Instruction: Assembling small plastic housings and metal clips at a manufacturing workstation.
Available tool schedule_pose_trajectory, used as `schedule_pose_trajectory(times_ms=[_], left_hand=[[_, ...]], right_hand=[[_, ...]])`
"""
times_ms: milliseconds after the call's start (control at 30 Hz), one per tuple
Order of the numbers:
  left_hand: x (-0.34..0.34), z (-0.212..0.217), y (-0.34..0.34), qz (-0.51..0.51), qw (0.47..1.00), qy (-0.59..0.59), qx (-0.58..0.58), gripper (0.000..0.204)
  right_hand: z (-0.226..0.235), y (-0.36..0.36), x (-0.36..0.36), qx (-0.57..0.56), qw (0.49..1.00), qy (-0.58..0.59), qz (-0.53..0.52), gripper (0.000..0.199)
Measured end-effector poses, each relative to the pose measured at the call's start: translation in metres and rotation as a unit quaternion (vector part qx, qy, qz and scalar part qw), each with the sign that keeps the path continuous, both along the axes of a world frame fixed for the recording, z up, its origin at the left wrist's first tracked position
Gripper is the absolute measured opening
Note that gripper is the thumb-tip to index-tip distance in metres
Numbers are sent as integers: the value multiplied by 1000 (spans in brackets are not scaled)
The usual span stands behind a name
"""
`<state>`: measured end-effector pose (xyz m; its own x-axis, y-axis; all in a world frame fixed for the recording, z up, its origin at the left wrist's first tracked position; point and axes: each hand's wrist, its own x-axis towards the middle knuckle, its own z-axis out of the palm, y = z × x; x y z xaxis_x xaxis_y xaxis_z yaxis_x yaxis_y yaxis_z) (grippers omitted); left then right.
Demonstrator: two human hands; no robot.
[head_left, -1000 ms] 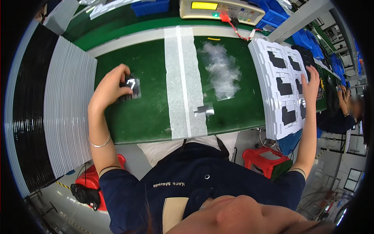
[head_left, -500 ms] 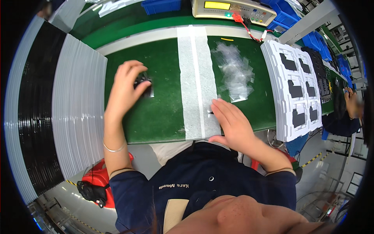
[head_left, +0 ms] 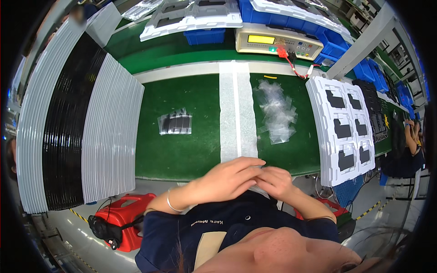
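Lying leftmost on the green mat: dark film-backed pieces, loosely stacked, presumably light, flexible, slippery and easily creased, best lifted by a clear edge. Next, left hand and right hand, fingers meeting at the front edge; whether they pinch anything cannot be told. Further right, loose clear films, likely feather-light and clingy, best taken by a corner.

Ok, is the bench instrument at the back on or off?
On: the instrument has a lit yellow display, and a small green light glows beside its red connector.
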<state>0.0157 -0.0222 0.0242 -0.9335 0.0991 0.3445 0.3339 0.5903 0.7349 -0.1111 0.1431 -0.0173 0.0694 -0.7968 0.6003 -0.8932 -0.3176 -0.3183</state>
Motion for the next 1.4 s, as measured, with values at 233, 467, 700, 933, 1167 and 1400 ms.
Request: schedule_pose_trajectory(times_ms=[233, 467, 700, 933, 1167, 1400], left_hand=[[2, -15, 11, 89, 989, -38, 115, 42], [2, -16, 3, 62, 855, -169, 487, 36], [7, -27, 6, 148, 852, -46, 499, 21], [7, -34, 13, 146, 931, -18, 333, 16], [9, -37, 10, 135, 884, -44, 446, 24], [9, -33, 1, 195, 885, 11, 423, 28]], right_hand=[[8, -4, -6, -36, 998, -47, 22, 10], [28, -27, -12, -46, 993, -108, 33, 8], [27, -29, -14, -9, 980, -193, 51, 17], [23, -33, -5, 194, 867, -454, 66, 40], [29, -37, -21, 280, 835, -469, 59, 32], [18, -40, -53, 169, 895, -390, -139, 49]])
